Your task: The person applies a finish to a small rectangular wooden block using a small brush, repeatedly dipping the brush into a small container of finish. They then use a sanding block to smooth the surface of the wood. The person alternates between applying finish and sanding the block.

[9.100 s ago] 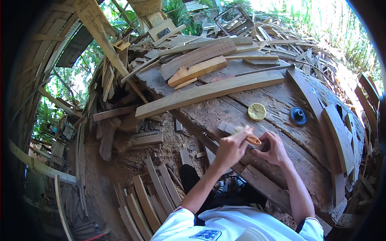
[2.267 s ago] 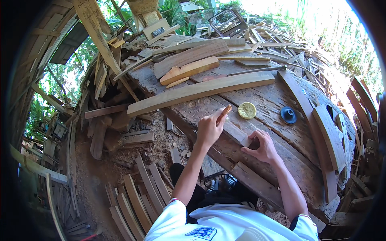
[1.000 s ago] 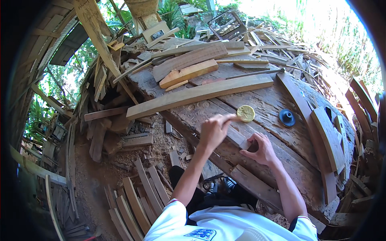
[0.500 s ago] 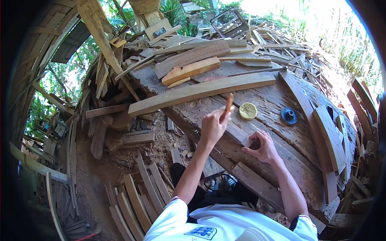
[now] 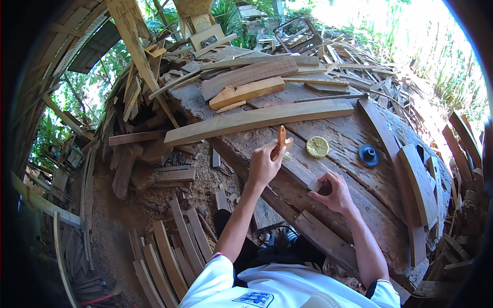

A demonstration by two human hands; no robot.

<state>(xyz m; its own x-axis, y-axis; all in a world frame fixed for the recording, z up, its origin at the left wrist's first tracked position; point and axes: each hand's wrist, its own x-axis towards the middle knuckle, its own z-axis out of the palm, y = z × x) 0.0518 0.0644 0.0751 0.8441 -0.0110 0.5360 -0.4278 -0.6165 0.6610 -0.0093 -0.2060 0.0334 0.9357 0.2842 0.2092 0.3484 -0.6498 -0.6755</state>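
Note:
My left hand (image 5: 265, 165) is closed around the orange wooden handle of a paintbrush (image 5: 281, 134). Pale bristles show beside the fingers, over the far end of a narrow wooden strip (image 5: 302, 175). The near end of that strip sits between the thumb and fingers of my right hand (image 5: 336, 192), low over the workbench. A round tub of yellowish paste (image 5: 317, 147) stands on the bench just right of the brush. Farther right lies a dark blue-black disc with a raised hub (image 5: 368, 155).
The weathered plank workbench (image 5: 359, 192) carries a long curved board (image 5: 257, 122) across its far side. More curved boards (image 5: 411, 179) lie along the right. Several slats (image 5: 169, 256) lean at the lower left, and scrap wood (image 5: 354, 56) heaps up beyond the bench.
My left hand and the brush have moved a little left and toward me, and the handle now stands more upright. My right hand keeps its grip on the strip.

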